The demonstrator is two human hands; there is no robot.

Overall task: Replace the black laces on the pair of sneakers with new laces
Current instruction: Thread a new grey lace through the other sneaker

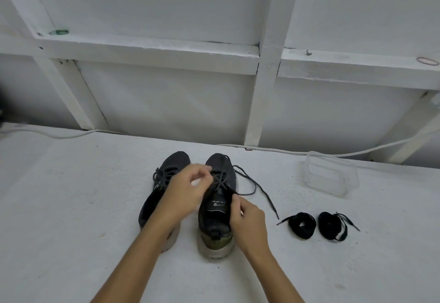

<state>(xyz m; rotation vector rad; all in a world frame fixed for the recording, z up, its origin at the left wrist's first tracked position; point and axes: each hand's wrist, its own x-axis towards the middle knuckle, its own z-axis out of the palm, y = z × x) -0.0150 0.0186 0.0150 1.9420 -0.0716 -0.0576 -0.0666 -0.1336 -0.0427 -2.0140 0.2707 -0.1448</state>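
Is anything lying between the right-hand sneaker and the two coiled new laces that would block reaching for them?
Only the old lace's loose end, trailing from the right sneaker across the table toward the coiled new laces. Nothing else lies between. Both the left hand and right hand pinch that lace.

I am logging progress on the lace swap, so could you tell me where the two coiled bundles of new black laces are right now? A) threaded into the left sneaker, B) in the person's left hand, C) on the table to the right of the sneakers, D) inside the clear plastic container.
C: both coiled lace bundles lie on the white table, right of the right sneaker and nearer the camera than the clear plastic container.
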